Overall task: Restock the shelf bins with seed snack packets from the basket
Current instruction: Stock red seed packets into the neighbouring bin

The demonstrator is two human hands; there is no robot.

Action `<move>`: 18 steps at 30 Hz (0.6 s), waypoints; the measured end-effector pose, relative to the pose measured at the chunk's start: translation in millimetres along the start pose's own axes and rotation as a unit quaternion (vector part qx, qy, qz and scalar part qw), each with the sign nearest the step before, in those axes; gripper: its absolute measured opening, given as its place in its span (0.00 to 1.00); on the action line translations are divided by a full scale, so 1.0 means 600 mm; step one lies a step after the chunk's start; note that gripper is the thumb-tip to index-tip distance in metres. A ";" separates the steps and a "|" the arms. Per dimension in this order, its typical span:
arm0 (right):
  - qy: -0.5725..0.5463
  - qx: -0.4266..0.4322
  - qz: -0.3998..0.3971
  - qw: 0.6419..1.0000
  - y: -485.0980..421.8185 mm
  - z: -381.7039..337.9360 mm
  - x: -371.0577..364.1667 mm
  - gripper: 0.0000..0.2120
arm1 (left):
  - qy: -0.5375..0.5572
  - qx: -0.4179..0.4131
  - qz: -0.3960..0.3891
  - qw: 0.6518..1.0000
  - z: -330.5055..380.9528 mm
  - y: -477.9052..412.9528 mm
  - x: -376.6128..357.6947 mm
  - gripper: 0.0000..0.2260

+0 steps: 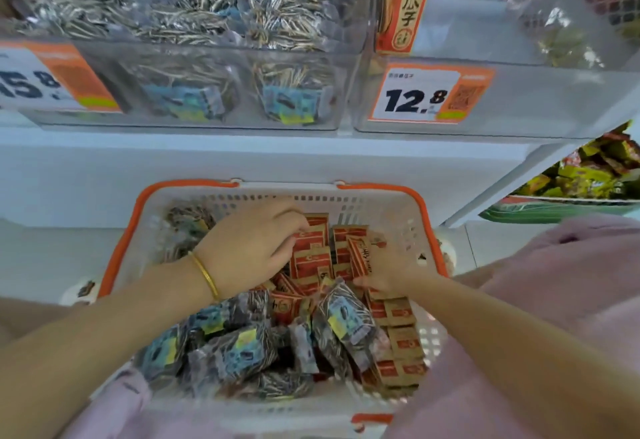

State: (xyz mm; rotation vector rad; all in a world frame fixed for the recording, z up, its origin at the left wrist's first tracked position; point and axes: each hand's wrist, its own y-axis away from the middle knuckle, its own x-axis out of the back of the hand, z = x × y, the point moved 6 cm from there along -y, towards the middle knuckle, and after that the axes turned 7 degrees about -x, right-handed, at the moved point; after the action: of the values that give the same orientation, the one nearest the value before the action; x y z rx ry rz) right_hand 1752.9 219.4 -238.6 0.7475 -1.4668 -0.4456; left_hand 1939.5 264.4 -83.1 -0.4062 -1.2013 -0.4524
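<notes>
A white basket (pixel 367 201) with orange handles sits below the shelf, full of seed snack packets. Red-and-tan packets (pixel 398 341) fill its right and far side; clear packets of striped sunflower seeds (pixel 239 348) fill its near left. My left hand (pixel 252 248), with a gold bangle on the wrist, reaches into the far middle and its fingers curl round a bunch of red packets (pixel 311 258). My right hand (pixel 388 272) is in the right part of the basket, holding several upright red packets (pixel 360 255) from the side.
On the shelf above, a clear left bin (pixel 104 68) holds sunflower seed packets, tagged 15.8. The clear right bin (pixel 519 99), tagged 12.8, holds a tall red packet (pixel 405 2) at its left end. Yellow and red snacks (pixel 588 175) lie on a lower shelf at right.
</notes>
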 end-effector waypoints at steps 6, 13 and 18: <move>0.131 0.015 -0.109 0.985 -0.008 0.011 -0.013 0.43 | 0.041 0.020 -0.043 0.998 -0.012 0.008 -0.027 0.13; 0.303 0.101 -0.030 0.947 -0.015 0.017 -0.059 0.61 | 0.035 0.001 -0.042 0.999 -0.004 0.006 -0.035 0.16; 0.291 0.118 0.021 0.949 -0.005 0.020 -0.059 0.50 | 0.039 0.007 -0.044 0.998 -0.001 0.004 -0.038 0.17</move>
State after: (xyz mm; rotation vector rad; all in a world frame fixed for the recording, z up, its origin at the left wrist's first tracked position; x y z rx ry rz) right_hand 1739.0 239.3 -266.8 0.9394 -0.9800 -0.0008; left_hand 1934.7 268.7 -104.8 -0.3214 -1.1486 -0.5319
